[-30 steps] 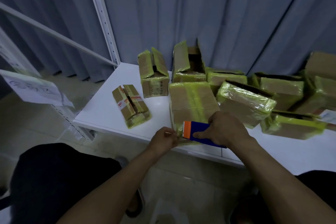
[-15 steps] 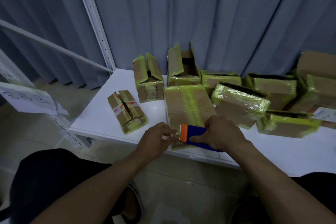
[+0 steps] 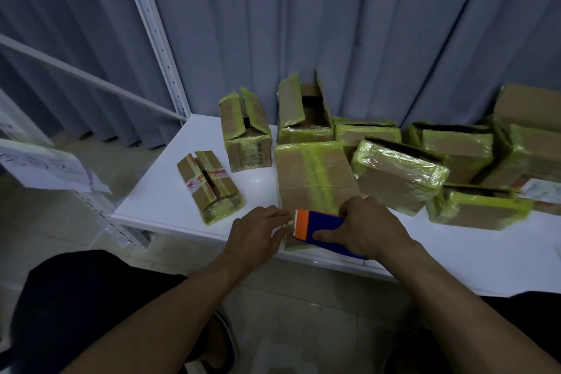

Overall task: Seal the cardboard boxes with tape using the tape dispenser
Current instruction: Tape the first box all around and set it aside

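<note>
Head view: where is the tape dispenser [image 3: 318,229]?

On the near end of the closed cardboard box [image 3: 312,173], at that box's six o'clock, over the white table [image 3: 170,197] edge. Blue body, orange end pointing to nine o'clock.

And the hands?

The right hand [image 3: 367,228] grips the dispenser, thumb along its near side, fingers curled over the top. The left hand [image 3: 258,232] is at the dispenser's nine o'clock, fingertips at the orange end; whether they pinch tape, I cannot tell.

Other boxes?

A small box with red-printed tape [image 3: 209,182] at nine o'clock of the main box, an open-flapped box [image 3: 246,133] at eleven.
</note>
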Action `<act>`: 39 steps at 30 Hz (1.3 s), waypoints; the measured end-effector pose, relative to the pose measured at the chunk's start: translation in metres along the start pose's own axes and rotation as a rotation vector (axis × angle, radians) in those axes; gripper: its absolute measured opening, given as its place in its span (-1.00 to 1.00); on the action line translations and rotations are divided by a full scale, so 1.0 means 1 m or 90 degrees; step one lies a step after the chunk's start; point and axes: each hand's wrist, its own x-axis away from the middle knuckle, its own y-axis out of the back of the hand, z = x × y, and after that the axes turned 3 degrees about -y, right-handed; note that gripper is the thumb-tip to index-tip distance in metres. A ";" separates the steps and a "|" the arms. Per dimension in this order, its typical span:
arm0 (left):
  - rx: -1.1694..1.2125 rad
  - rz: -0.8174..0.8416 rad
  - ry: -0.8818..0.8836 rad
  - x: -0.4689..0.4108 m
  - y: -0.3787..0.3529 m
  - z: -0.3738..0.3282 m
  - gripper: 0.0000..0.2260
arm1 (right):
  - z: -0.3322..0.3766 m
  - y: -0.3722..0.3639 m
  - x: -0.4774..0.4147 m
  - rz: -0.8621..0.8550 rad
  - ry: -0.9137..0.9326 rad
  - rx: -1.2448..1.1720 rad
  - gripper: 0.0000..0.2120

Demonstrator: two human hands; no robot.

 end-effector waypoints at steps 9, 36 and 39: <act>0.010 -0.012 -0.011 -0.001 -0.002 -0.004 -0.75 | -0.014 0.022 0.012 0.020 -0.039 0.015 -0.38; 0.008 0.020 -0.096 -0.013 -0.002 -0.017 -0.73 | -0.023 0.008 -0.008 0.014 -0.065 0.034 -0.40; -0.018 0.036 -0.110 -0.017 0.006 -0.020 -0.68 | -0.021 0.006 -0.005 0.009 -0.064 0.038 -0.38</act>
